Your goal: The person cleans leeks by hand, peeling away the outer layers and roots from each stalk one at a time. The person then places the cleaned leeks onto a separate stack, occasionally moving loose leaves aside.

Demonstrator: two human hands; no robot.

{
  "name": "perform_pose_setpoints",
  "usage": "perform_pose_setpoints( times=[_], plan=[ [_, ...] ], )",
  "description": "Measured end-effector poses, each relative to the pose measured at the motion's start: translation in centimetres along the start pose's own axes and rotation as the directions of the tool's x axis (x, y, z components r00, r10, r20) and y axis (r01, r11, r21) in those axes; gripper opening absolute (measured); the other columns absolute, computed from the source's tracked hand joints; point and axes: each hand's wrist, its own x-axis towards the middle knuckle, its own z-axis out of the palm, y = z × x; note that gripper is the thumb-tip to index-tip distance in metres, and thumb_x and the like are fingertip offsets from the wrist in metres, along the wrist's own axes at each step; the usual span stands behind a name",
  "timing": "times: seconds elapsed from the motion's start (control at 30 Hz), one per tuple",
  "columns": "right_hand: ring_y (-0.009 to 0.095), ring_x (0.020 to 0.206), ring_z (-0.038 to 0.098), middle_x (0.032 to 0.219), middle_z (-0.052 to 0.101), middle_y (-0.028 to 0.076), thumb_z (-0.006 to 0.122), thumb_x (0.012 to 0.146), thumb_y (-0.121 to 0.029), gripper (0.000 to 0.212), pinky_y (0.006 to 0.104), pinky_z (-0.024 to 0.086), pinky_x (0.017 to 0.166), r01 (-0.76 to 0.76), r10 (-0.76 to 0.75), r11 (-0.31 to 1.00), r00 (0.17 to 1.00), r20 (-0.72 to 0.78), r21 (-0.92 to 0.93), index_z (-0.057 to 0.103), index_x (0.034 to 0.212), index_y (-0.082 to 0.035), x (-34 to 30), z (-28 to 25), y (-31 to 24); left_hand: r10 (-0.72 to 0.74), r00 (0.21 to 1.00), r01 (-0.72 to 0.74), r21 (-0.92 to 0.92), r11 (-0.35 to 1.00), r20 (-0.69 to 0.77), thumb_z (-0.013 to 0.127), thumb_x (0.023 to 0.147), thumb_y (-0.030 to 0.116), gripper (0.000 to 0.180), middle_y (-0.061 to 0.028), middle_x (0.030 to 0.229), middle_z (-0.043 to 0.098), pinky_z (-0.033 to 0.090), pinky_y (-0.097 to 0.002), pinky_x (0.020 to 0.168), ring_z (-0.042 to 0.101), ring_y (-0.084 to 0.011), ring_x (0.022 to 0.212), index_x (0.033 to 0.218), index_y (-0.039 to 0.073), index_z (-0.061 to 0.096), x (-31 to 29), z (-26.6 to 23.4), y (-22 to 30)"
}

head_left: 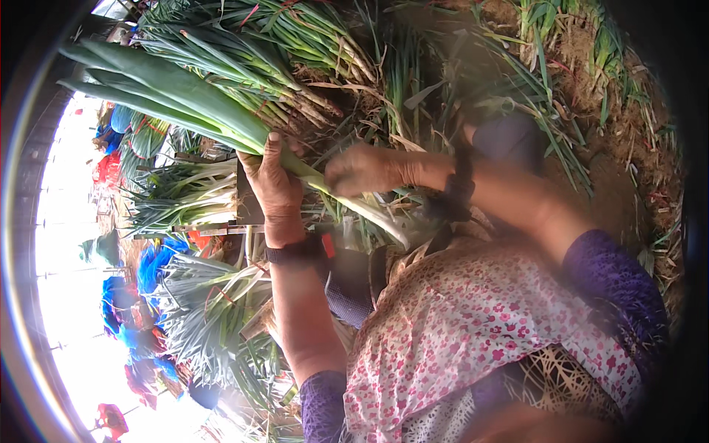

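A large green onion (203, 103) slants across the upper left, its broad green leaves at the far left and its pale stalk running down to the right. My left hand (275, 181) is closed round it where leaves meet stalk, thumb on top. Just to the right, my right hand (365, 170) is curled against the upper stalk and smeared by motion; what its fingers pinch is hidden. The stalk's white lower end (384, 221) sticks out below my right hand, over my lap. Dark bands circle both wrists.
Bundles of green onions (236, 74) lie on the ground beyond my hands. More bundles (196, 192) are stacked at left by a wooden frame, and others (210, 295) lie below. Blue plastic bags (114, 303) stand far left. Loose leaves (539, 96) litter the soil at upper right.
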Motion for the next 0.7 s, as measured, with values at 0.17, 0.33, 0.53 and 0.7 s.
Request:
perform_pose_setpoints(
  times=[0.17,0.33,0.53,0.7],
  plan=[
    [0.012,0.075,0.056,0.087,0.059,0.004,0.057,0.087,-0.021,0.022,0.0284,0.046,0.069,0.229,-0.229,0.973,0.973,0.035,-0.012,0.055,0.102,-0.005,-0.6,1.5,1.3,-0.054,0.993,0.053,-0.010,0.999,-0.104,0.059,0.086,0.017,0.033,-0.0079,0.092,0.054,0.046,-0.0318,0.059,0.053,-0.0173,0.070,0.114,0.016,0.042,0.0,-1.0,-0.1],
    [0.009,0.073,0.055,0.085,0.057,0.002,0.057,0.087,-0.021,0.025,0.0245,0.046,0.064,-0.082,0.126,0.856,0.991,-0.054,0.510,0.053,0.106,-0.005,-1.2,1.3,0.5,-0.096,0.993,0.089,-0.120,0.989,-0.061,0.050,0.091,0.022,0.027,-0.0101,0.094,0.053,0.045,-0.0311,0.060,0.050,-0.0181,0.070,0.115,0.015,0.041,-0.3,-1.8,0.0],
    [0.010,0.069,0.058,0.078,0.063,0.008,0.066,0.078,-0.020,0.026,0.0261,0.046,0.063,0.093,-0.157,0.980,0.901,-0.405,-0.174,0.062,0.097,-0.002,2.5,1.9,0.6,-0.101,0.995,0.100,-0.210,0.973,0.004,0.052,0.089,0.024,0.029,-0.0099,0.095,0.053,0.044,-0.0323,0.063,0.050,-0.0190,0.072,0.115,0.013,0.043,-0.4,-1.1,-0.4],
    [0.013,0.069,0.059,0.077,0.064,0.013,0.066,0.078,-0.016,0.018,0.0274,0.047,0.066,0.162,-0.272,0.956,0.799,-0.536,-0.243,0.064,0.088,-0.001,2.4,2.4,1.3,-0.116,0.991,0.097,-0.233,0.968,-0.070,0.054,0.087,0.027,0.031,-0.0095,0.094,0.053,0.044,-0.0353,0.068,0.050,-0.0210,0.075,0.113,0.012,0.046,0.0,-0.2,-0.3]
  ],
)
